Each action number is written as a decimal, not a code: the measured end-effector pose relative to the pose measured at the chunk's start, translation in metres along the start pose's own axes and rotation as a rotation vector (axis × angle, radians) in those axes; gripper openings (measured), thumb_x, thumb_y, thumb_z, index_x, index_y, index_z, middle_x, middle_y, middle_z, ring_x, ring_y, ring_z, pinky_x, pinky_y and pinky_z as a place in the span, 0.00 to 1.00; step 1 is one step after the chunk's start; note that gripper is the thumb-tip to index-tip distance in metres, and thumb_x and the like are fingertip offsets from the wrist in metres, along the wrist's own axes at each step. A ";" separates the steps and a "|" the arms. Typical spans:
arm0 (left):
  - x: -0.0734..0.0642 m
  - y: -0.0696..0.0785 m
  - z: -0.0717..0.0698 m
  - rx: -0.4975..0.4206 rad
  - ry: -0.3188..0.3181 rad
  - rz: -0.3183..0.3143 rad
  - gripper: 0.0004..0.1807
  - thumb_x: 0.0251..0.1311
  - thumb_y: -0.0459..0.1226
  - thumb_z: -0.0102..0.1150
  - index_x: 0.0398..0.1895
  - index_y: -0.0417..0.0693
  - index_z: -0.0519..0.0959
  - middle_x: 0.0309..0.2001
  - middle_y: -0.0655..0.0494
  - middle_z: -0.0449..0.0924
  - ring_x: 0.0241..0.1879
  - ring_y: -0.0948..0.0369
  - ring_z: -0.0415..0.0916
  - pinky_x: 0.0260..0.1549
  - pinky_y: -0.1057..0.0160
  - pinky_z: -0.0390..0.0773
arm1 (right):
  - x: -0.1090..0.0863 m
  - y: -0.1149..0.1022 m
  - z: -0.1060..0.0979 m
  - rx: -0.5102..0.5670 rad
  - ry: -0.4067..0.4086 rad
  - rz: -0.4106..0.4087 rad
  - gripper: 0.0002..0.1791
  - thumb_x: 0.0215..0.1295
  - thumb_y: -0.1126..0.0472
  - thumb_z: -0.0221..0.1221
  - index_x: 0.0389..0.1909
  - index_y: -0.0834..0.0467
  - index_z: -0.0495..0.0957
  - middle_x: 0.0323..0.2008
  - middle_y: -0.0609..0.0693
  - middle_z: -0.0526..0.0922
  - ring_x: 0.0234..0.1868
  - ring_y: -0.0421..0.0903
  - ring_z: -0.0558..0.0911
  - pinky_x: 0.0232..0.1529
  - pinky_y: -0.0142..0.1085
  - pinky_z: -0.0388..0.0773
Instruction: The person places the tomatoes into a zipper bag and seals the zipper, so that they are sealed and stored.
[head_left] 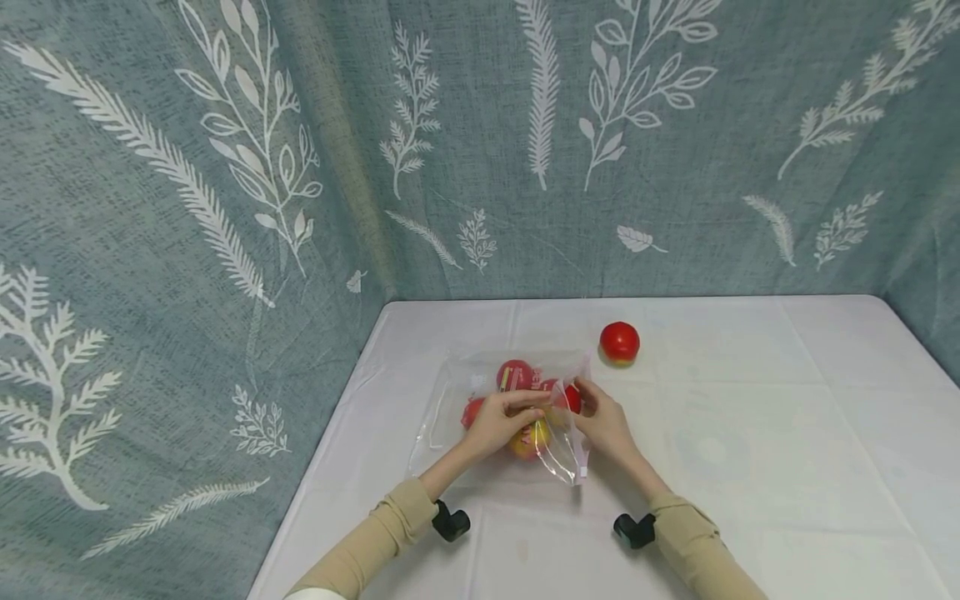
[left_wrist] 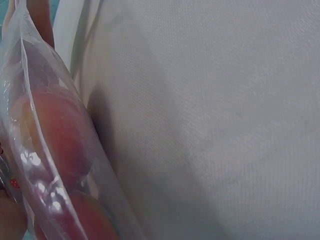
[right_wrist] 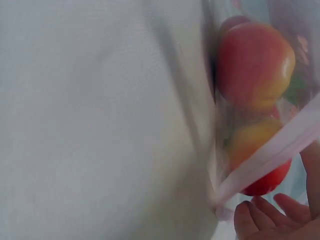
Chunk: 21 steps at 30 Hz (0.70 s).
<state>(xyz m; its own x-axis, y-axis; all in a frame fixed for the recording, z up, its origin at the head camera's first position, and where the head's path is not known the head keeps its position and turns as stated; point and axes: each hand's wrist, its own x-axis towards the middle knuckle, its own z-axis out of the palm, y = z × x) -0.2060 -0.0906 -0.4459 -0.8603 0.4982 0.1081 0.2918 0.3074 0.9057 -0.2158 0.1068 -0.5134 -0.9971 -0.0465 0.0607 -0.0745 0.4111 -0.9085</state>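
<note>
A clear zip bag (head_left: 442,417) lies on the table with several red and yellow apples (head_left: 514,376) inside. My left hand (head_left: 495,422) is over the bag and pinches the film near its mouth; in the left wrist view the film (left_wrist: 25,60) gathers up toward the fingers. At the right-hand mouth, my right hand (head_left: 609,425) has its fingers loosely bent and spread beside a red apple (head_left: 573,398). In the right wrist view the pale zip strip (right_wrist: 270,155) crosses this apple, with the fingertips (right_wrist: 245,215) right below it. Film and hands partly hide the fruit.
One more red apple (head_left: 619,342) sits on the white-covered table (head_left: 750,433), behind and to the right of the bag. A blue-green curtain with white leaves (head_left: 480,150) hangs around the back and sides. Black cameras (head_left: 452,522) are strapped at both wrists.
</note>
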 end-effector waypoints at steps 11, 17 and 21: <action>0.001 -0.001 0.001 0.005 0.010 0.002 0.16 0.61 0.30 0.57 0.53 0.35 0.78 0.53 0.41 0.80 0.44 0.54 0.81 0.36 0.78 0.77 | -0.007 -0.005 -0.018 0.002 -0.023 0.017 0.40 0.60 0.54 0.64 0.69 0.63 0.59 0.68 0.63 0.65 0.68 0.60 0.66 0.63 0.47 0.68; 0.001 0.000 0.002 0.006 0.018 0.010 0.16 0.61 0.29 0.57 0.52 0.35 0.79 0.53 0.41 0.80 0.42 0.57 0.80 0.34 0.78 0.76 | -0.007 -0.003 -0.026 -0.023 -0.016 0.016 0.42 0.59 0.50 0.64 0.70 0.61 0.58 0.69 0.61 0.63 0.69 0.59 0.65 0.62 0.48 0.68; 0.001 0.001 0.002 -0.005 0.015 0.021 0.16 0.61 0.28 0.57 0.52 0.33 0.78 0.53 0.39 0.80 0.47 0.48 0.80 0.38 0.79 0.76 | -0.005 -0.002 -0.033 -0.024 -0.010 0.024 0.42 0.58 0.50 0.64 0.70 0.61 0.58 0.69 0.61 0.63 0.69 0.59 0.65 0.62 0.49 0.68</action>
<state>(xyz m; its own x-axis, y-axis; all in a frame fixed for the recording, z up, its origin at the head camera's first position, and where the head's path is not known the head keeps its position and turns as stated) -0.2057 -0.0886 -0.4456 -0.8600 0.4925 0.1335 0.3082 0.2930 0.9051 -0.2112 0.1363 -0.4986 -0.9984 -0.0451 0.0350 -0.0511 0.4338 -0.8996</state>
